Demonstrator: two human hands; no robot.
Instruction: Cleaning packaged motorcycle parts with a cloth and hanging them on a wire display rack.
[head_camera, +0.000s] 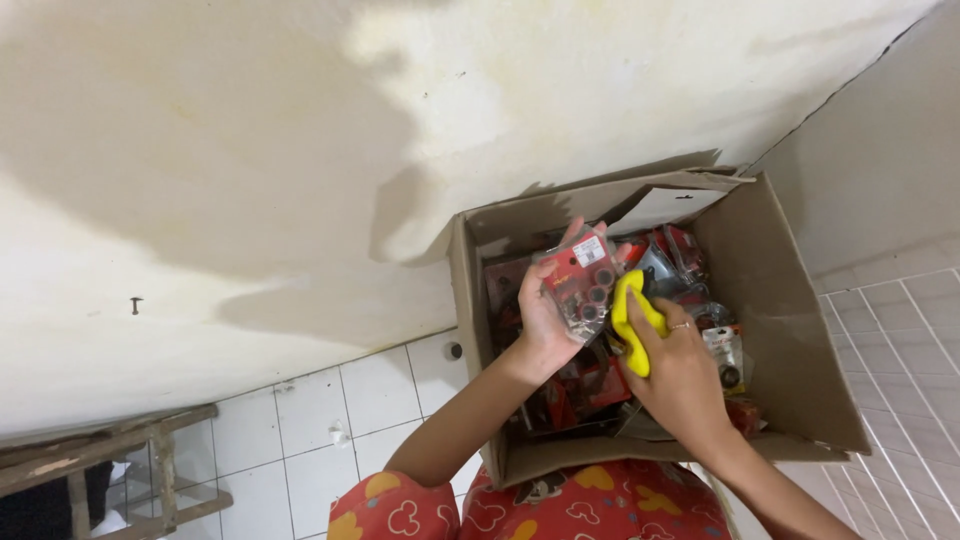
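Left hand (548, 312) grips clear packet (585, 285) with red card backing and dark rings inside, raised over open cardboard box (790, 330). Right hand (680, 375) wraps yellow object (630, 320), perhaps cloth, touching packet. Box crammed with similar red packets.

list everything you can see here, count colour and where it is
cardboard box: one, brown, open, on the tiled floor against the wall
clear packet of small dark rings: one, red card backing, held over the box
yellow cloth: one, over the box beside the packet
other packets: many, mostly red and clear, piled inside the box
wooden frame: one, brown, lower left on the floor
nail: one, dark, in the stained cream wall
floor tiles: white
red patterned clothing: bottom edge
left hand: holds the packet
right hand: grips the yellow cloth, ring on one finger
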